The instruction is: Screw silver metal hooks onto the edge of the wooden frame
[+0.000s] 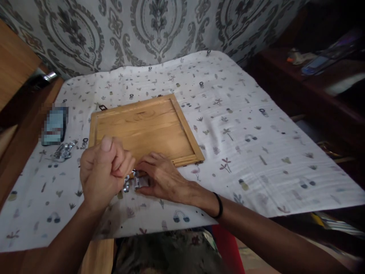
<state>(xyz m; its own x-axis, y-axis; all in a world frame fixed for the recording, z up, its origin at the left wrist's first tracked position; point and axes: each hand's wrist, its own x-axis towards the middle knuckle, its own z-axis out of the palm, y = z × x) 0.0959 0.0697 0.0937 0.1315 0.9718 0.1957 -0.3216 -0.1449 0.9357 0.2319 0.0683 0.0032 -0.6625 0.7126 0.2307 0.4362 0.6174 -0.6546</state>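
Observation:
A shallow wooden tray-like panel (142,125) lies on a white patterned cloth (256,152) in the middle. My left hand (102,173) is curled into a fist at the panel's near edge, fingers pressed together over small shiny metal fittings (134,184). My right hand (162,177) lies flat beside it, its fingers pinching those metal pieces against the panel's near rim. A black band circles my right wrist. What exactly the left fingers grip is hidden.
Loose metal hardware (65,149) and a blurred blue-grey packet (54,125) lie at the left of the cloth. A wooden surface (14,64) stands far left. A dark shelf with clutter (322,64) runs along the right. A patterned curtain hangs behind.

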